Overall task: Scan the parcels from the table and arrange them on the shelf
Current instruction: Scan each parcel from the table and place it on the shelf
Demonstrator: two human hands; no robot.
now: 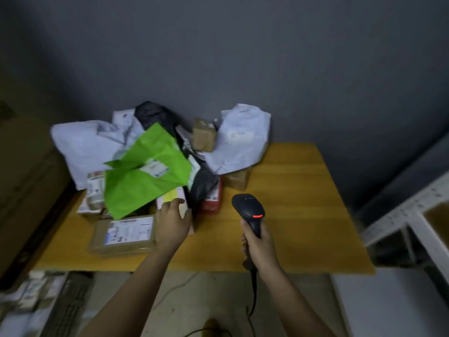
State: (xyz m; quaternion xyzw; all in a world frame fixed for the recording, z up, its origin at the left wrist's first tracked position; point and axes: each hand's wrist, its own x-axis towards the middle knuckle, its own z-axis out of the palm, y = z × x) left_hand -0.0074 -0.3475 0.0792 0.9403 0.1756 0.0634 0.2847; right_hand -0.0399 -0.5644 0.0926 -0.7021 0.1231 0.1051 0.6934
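A heap of parcels covered the left and back half of the wooden bench (303, 203), pushed up toward the grey wall. On top lay a bright green mailer (148, 171) with a white label, crossed by a black plastic bag (170, 132) that ran from the back of the heap down to the front. White poly bags sat at the far left (82, 147) and far right (243, 142) of the heap, with a small brown carton (204, 137) between them at the back. At the near left edge a flat brown box (122, 235) with a printed label lay by itself on the bench, and a red box (211, 198) showed under the black bag. The left hand (173, 222) reached over the heap with fingers extended and only loosely bent, resting on a white and yellow parcel (171, 197) just below the green mailer; blur hid whether it had a real hold. The right hand (260, 244) was wrapped round the handle of a black barcode scanner (247, 207), held above the bare part of the bench with a red light glowing on its head and its cable hanging toward the floor. A white metal shelf (413, 210) stood at the right edge.
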